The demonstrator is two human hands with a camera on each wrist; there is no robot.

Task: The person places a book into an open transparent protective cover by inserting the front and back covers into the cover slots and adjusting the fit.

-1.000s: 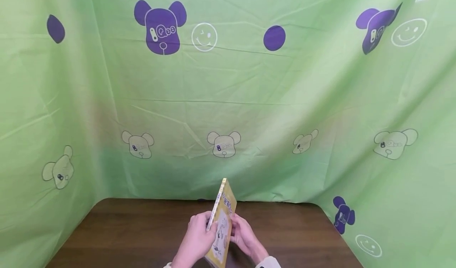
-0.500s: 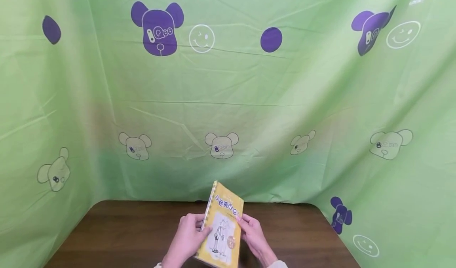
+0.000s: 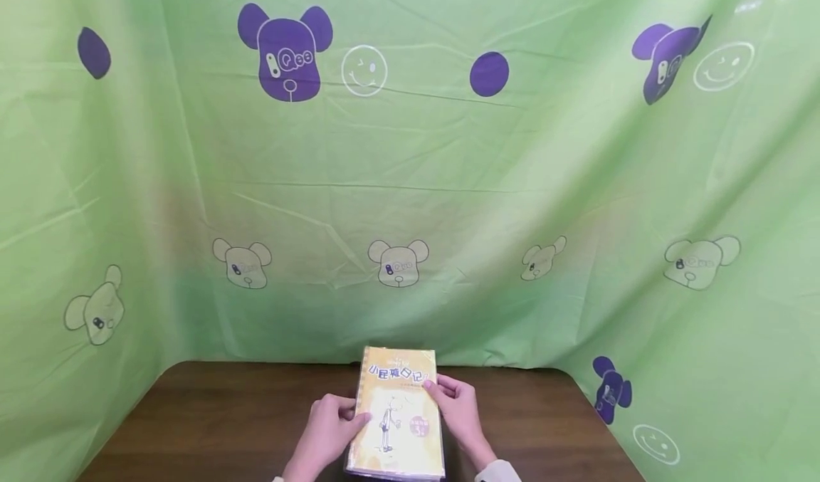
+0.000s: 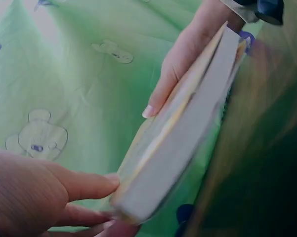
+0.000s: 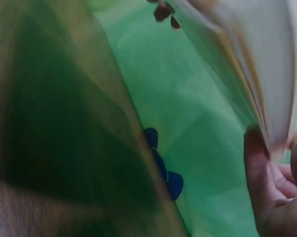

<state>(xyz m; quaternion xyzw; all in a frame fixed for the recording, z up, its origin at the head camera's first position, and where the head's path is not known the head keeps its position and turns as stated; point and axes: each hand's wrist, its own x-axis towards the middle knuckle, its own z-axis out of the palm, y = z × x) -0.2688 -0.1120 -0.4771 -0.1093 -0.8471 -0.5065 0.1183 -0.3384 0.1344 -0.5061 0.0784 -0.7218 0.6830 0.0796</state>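
Note:
A yellow paperback book [image 3: 400, 418] with a cartoon figure and Chinese characters on its front faces me, held up over the table. My left hand [image 3: 325, 428] grips its left edge, thumb on the front cover and fingers behind. The right edge is pinched by my right hand [image 3: 460, 414], its thumb on the cover too. In the left wrist view the closed pages of the book [image 4: 183, 133] show between the left hand [image 4: 44, 192] and the right hand [image 4: 183, 59]. The right wrist view has the book's page edges [image 5: 267, 64] above the right hand's fingers [image 5: 262, 182], somewhat blurred.
A dark brown wooden table [image 3: 218, 411] lies below the hands. Green cloth [image 3: 448, 154] printed with bear heads and smiley faces hangs behind it and along both sides, close to the table's edges.
The book has turned from nearly edge-on to show its full front cover, and its top has tipped lower. Both hands have kept hold and turned with it.

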